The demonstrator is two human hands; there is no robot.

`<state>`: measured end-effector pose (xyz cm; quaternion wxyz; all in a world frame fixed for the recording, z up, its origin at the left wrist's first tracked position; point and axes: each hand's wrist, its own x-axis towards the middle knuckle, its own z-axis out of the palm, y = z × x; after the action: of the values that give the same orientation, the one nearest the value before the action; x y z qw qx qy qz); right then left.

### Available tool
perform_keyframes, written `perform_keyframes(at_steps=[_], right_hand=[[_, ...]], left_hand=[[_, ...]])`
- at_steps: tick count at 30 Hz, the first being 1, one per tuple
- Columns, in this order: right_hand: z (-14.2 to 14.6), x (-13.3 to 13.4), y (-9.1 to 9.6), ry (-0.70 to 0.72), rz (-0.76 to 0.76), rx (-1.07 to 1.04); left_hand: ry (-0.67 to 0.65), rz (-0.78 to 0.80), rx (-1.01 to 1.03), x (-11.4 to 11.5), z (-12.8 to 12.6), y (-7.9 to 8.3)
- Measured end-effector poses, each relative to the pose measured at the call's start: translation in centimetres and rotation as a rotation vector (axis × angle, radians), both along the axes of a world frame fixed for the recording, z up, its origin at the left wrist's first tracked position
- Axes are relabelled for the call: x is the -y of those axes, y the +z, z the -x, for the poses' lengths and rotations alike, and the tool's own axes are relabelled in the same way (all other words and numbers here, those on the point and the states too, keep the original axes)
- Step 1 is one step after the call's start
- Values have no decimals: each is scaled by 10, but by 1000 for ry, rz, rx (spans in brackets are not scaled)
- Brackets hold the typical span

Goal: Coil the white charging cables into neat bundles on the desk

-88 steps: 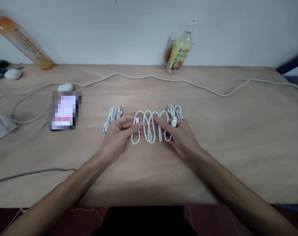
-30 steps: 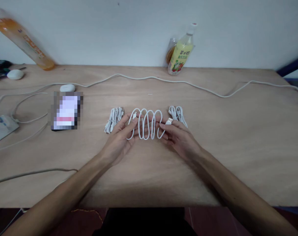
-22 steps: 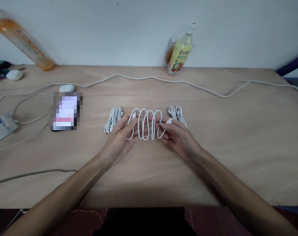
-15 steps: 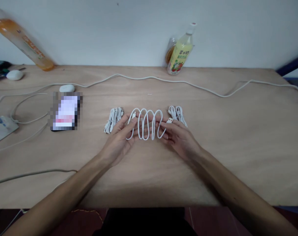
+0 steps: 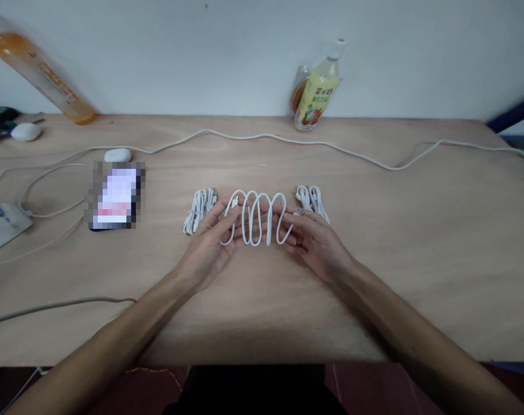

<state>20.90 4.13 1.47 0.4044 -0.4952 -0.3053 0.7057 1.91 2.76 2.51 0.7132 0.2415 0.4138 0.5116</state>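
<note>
A loosely coiled, smooth white cable (image 5: pixel 269 227) is spread between the person's two hands above the pale wood-grained bench (image 5: pixel 262 311), its loops standing apart in a row. The left grip (image 5: pixel 205 245) pinches one end, thumb pressed near a small white plug with a metal tip (image 5: pixel 234 202). The right grip (image 5: pixel 324 245) pinches the other end close to a white rectangular plug (image 5: pixel 298 212), whose tip is too dim to make out. Fingers show behind the coils, apparently supporting them.

The step in hand looks like handling the cable in its coiled form, with both ends secured. A next move would seem to call for a steady pinch at each end and even spacing between the hands, lest the springy loops slip or tangle. To the cable's left lies a folded bundle of thin white cord (image 5: pixel 199 212); to its right, a similar white looped bundle (image 5: pixel 317 202).
</note>
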Motion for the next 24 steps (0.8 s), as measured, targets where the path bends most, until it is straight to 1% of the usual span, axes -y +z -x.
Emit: perform_keyframes(at_steps=[3,9,12,16,20,24], right_hand=[[0,0,0,5,-14,-8],[0,1,0,53,-36,-13],[-1,1,-1,95,-68,-7],[-4,1,-7,169,-160,-9],[-6,-1,-16,285,-297,-7],[-6,-2,-18,382,-324,-12]], left_hand=[[10,10,13,-1,0,0],[27,38,20,-1,1,-3],[14,45,14,0,2,-3],[-64,12,-44,1,2,-3],[-160,-82,-111,2,3,-8],[-234,-194,-207,3,5,-17]])
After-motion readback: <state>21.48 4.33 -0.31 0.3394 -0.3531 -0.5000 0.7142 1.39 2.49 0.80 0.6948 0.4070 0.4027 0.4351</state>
